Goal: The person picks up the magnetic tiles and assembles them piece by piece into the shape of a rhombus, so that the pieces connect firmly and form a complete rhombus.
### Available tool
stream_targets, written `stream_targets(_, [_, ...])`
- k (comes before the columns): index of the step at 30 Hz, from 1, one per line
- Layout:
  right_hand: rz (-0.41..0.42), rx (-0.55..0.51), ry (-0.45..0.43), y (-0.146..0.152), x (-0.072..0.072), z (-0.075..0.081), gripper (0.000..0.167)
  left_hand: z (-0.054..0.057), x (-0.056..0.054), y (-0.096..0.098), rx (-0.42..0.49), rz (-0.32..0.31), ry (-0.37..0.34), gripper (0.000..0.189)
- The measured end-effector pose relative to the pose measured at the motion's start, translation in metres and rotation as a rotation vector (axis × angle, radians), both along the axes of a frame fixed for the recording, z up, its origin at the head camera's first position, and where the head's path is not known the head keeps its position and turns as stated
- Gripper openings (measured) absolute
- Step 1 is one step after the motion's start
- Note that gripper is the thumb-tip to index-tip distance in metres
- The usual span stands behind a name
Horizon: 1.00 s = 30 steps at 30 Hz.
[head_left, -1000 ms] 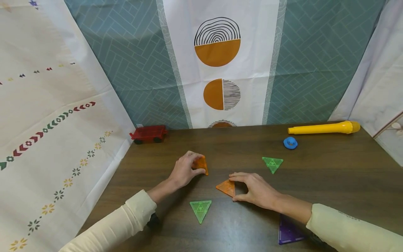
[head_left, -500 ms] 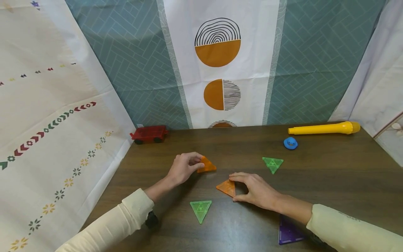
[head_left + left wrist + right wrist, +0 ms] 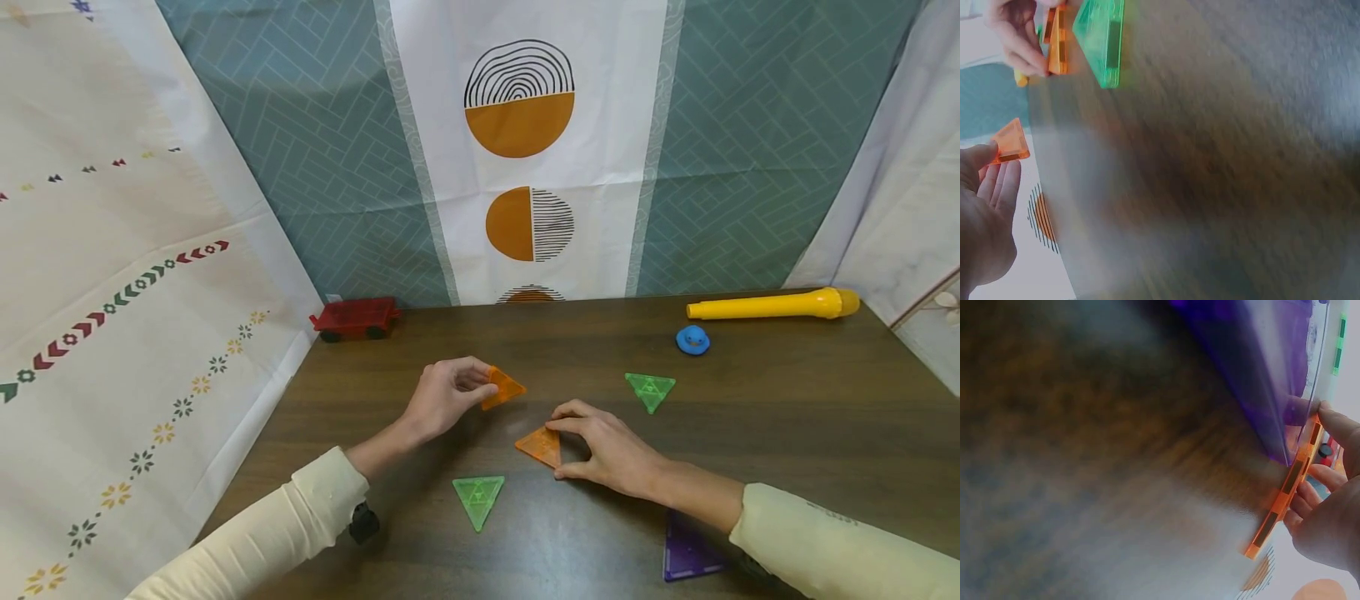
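My left hand (image 3: 448,396) pinches an orange triangular magnetic tile (image 3: 506,388) between thumb and fingers, its free corner pointing right; the left wrist view shows the same tile (image 3: 1013,144) tilted up. Lower and to the right, a second orange triangular tile (image 3: 540,447) lies on the table. Thumb and fingertips of my right hand (image 3: 611,454) hold it by two corners, its third corner pointing left. Nearest me lies a green triangular tile (image 3: 478,502); another green tile (image 3: 650,392) is beyond my right hand. A larger purple tile (image 3: 688,552) is partly hidden under my right forearm.
Along the back of the brown table (image 3: 570,342) are a red toy wagon base (image 3: 356,318) at left and a yellow toy microphone (image 3: 772,305) at right. A small blue rubber duck (image 3: 692,340) sits before the microphone. Printed cloths hang behind and at the sides.
The orange tile in my left hand has turned, from nearly edge-on to showing its face, and shifted right toward the other orange tile. My right hand has hardly moved.
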State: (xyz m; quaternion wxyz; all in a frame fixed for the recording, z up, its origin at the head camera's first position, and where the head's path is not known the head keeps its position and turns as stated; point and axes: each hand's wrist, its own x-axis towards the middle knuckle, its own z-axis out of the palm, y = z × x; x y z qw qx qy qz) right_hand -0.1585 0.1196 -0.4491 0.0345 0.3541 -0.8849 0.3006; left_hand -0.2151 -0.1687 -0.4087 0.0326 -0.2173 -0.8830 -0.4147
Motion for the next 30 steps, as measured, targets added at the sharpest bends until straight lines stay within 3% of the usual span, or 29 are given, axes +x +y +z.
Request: stream_targets(30, [0.018,0.004,0.011,0.001,0.0,0.001,0.058,-0.025,0.025,0.033,-0.042,-0.077,0.039,0.014])
